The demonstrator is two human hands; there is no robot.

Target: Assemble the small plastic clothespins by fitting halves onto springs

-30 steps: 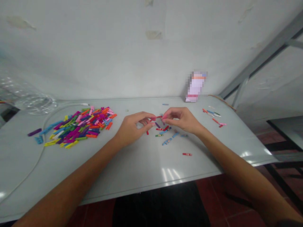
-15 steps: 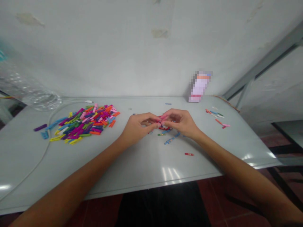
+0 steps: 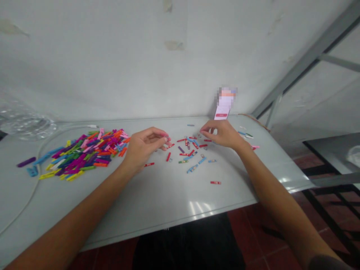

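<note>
My left hand is over the middle-left of the table, thumb and fingertips pinched together. Whatever lies between them is too small to make out. To its right, my right hand also has thumb and forefinger closed, just above the far side of the loose pieces; any held item is hidden. Between the hands are scattered small flat red, blue and purple pieces, such as a green strip and a red strip. Tiny shiny bits lie among them. Left of my left hand is a heap of colourful small clothespins.
A propped phone with a blurred screen leans on the back wall. A white cable curves around the heap, near a clear plastic bottle. Several small pieces, including a pink one, lie beyond my right hand.
My hands were together at the middle; now they are apart, the left one further left and the right one further right. The scattered pieces between them are uncovered. The view has turned slightly right.
</note>
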